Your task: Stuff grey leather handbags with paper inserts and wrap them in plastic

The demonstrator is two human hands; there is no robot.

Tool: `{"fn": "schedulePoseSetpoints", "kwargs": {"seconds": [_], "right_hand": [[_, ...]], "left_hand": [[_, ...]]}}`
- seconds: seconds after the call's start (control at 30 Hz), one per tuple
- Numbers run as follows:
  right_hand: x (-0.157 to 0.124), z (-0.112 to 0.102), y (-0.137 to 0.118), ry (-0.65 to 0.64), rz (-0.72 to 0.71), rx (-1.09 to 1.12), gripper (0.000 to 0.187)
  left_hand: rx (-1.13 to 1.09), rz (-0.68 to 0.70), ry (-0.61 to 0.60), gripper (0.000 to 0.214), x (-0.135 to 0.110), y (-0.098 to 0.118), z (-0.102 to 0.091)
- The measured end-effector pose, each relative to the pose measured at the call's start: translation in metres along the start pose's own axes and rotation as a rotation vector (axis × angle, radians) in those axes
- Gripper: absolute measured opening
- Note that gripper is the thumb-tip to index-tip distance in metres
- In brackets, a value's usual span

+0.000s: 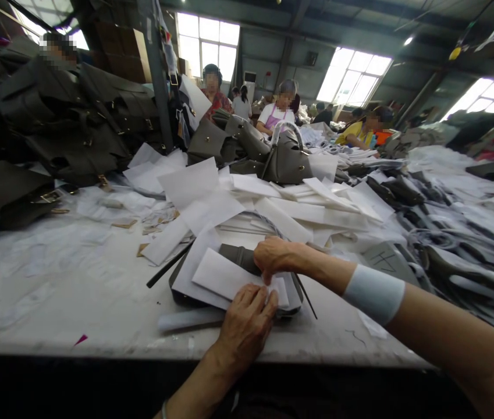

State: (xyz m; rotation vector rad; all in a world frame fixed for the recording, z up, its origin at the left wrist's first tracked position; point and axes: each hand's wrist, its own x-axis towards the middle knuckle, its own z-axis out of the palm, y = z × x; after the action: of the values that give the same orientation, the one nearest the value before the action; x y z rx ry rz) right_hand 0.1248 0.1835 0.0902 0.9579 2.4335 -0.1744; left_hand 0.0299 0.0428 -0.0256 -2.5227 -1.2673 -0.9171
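A dark grey handbag (179, 294) lies on the table in front of me, with a white sheet (194, 273) over it. On top rests a folded white strip (224, 276). My left hand (251, 308) presses on the strip's near edge, its fingers stretched out. Just beyond it my right hand (270, 256) points down with its fingers closed at the strip's right part. What those fingers hold, if anything, is hidden. A grey piece of the bag (240, 256) shows behind the strip. A white roll (189, 319) lies along the bag's near side.
Finished-looking grey handbags (288, 157) stand at the back, and more bags (67, 116) are heaped at the left. White sheets (316, 212) pile up beyond my hands. Bag parts (456, 256) cover the right side. Several people work farther off.
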Motion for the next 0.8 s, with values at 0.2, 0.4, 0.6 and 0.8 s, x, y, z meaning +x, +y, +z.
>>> {"fn": "schedulePoseSetpoints", "kwargs": {"seconds": [0.2,0.4,0.6,0.8], "right_hand": [[0.013,0.002,0.019,-0.116,-0.074,-0.127,0.042],[0.009,0.001,0.034,-0.214,-0.106,0.135,0.032],[0.005,-0.019,0.027,-0.225,-0.138,0.047,0.035],[0.006,-0.020,0.016,-0.181,-0.190,-0.072,0.033]], "left_hand": [[0.025,-0.021,0.015,0.033,-0.001,0.000,0.005],[0.021,-0.022,0.054,0.033,-0.003,0.000,0.007],[0.004,-0.020,0.055,0.034,-0.001,-0.001,0.005],[0.007,-0.018,0.069,0.033,-0.002,0.000,0.006]]}}
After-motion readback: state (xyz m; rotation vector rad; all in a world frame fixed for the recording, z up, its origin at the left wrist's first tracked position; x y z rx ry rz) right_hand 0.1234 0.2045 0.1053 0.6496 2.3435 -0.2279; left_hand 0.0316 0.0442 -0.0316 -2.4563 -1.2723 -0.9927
